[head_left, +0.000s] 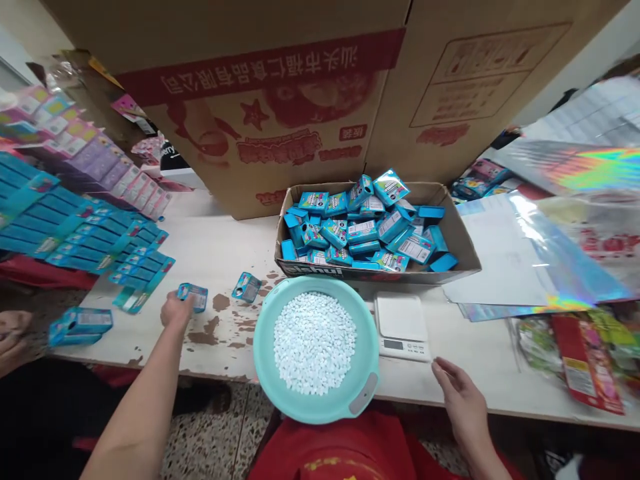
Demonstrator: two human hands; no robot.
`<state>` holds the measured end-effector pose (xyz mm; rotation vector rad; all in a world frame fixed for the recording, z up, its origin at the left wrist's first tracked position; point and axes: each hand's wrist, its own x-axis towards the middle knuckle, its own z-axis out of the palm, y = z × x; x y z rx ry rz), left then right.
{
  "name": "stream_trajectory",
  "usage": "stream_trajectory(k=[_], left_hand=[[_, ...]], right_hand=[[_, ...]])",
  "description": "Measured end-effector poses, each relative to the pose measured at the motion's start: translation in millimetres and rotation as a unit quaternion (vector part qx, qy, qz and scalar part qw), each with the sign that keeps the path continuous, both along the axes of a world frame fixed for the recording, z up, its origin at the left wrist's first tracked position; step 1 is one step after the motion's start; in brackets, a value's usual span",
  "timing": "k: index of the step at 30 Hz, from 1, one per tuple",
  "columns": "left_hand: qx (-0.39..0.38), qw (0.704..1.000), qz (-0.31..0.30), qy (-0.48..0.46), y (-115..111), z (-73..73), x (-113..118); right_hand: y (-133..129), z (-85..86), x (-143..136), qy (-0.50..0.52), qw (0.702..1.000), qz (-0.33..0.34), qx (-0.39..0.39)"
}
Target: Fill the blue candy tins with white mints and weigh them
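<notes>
My left hand (176,311) is closed around a small blue candy box (194,297) at the left part of the table. Just right of it another small blue box with a dark round opening (247,287) lies alone. My right hand (461,395) is open and holds nothing, its fingers stretched out near the corner of a white digital scale (401,325). Between my hands sits a mint-green basin (266,353), full of small white candies (316,343). Behind the basin, a shallow cardboard tray (463,250) is heaped with blue candy boxes (363,230).
A large brown carton (300,87) stands behind the tray. Stacked blue packs (75,227) and pink and purple boxes (100,157) rise at left. A co-worker's hand (14,333) is beside blue boxes (83,325). Shiny sheets (530,253) and snack packets (583,360) lie at right.
</notes>
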<state>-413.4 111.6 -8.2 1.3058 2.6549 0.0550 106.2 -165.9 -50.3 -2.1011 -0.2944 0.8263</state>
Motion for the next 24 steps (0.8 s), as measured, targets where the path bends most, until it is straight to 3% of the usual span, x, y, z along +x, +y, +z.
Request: stream_trajectory(k=[2,4,7,10,12,14,18,21,24], left_hand=[[0.068,0.996,-0.038,0.041,-3,-2.9,16],[0.116,0.984,-0.117,0.060,-4,-8.7,44],[0.048,0.968,-0.244,0.011,-1,-23.3,94],[-0.022,0.960,-0.279,0.022,6,-36.2,124],[-0.033,0.962,-0.265,0.055,14,-41.1,121],[-0.036,0.965,-0.247,0.084,24,-44.5,103],[0.001,0.975,-0.200,0.099,38,-49.5,66],[0.096,0.970,-0.201,0.098,32,-45.9,66],[0.236,0.938,-0.234,0.103,10,-33.8,83]], right_hand=[[10,6.6,0,-0.037,0.999,0.006,0.027],[29,18.6,2,-0.099,0.992,0.020,0.077],[75,41.6,10,-0.222,0.957,0.066,0.172],[138,59.3,28,-0.308,0.912,0.113,0.247],[182,64.8,40,-0.323,0.899,0.139,0.260],[226,66.2,49,-0.316,0.903,0.158,0.243],[297,63.6,58,-0.233,0.948,0.127,0.175],[327,60.7,62,-0.166,0.969,0.087,0.160],[327,61.8,72,-0.122,0.974,0.042,0.185]])
